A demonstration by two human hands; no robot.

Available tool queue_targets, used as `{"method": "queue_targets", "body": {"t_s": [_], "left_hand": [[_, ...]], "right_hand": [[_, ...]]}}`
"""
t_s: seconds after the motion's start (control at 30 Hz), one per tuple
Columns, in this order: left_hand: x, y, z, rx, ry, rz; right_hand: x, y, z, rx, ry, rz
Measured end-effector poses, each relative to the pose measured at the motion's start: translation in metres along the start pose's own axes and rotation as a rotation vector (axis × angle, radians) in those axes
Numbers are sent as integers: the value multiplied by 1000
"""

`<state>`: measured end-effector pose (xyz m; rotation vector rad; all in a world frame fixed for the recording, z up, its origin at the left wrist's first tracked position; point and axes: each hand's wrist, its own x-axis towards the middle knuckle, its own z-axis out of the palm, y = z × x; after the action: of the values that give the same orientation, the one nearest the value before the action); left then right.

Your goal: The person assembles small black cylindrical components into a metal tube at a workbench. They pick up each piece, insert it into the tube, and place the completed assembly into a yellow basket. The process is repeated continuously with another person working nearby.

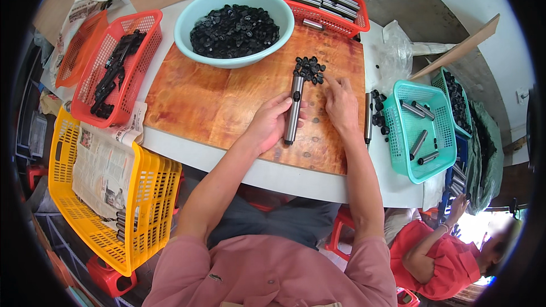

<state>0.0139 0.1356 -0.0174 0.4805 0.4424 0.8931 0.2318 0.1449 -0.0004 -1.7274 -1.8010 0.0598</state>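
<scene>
My left hand (pixel 272 120) is wrapped round a silver metal flashlight tube (pixel 293 115) with dark ends, held upright over the board. A black button-like piece (pixel 296 96) sits on the tube's side. Beyond the tube lies a loose pile of small black rubber-looking pieces (pixel 310 69). My right hand (pixel 341 105) is at the right edge of that pile. Its fingers are stretched out and apart, a fingertip close to the pieces, and no held thing shows in it.
A pale blue basin (pixel 187 45) of black pieces stands on the brown wooden board (pixel 193 102). Red baskets (pixel 128 25) (pixel 364 11) hold dark parts and metal tubes. A turquoise basket (pixel 421 176) stands right; a yellow crate (pixel 139 239) left. Another person (pixel 438 256) sits at lower right.
</scene>
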Motion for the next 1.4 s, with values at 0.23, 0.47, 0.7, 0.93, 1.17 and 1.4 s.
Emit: {"method": "queue_targets", "body": {"t_s": [0.23,0.47,0.7,0.93,1.17,1.4], "left_hand": [[-1,3,-2,-32,-18,13],[1,5,2,-23,-25,-12],[1,6,1,-29,-29,-25],[3,5,1,-30,-14,-51],[3,4,0,-20,-13,-63],[2,6,6,19,-21,-83]], "right_hand": [[-8,2,0,-34,20,-116],[-6,6,-3,198,-54,-14],[-6,1,-18,237,-184,58],[-9,6,-28,298,-270,116],[-9,3,-26,288,-241,132],[-13,-17,-28,447,-134,136]]}}
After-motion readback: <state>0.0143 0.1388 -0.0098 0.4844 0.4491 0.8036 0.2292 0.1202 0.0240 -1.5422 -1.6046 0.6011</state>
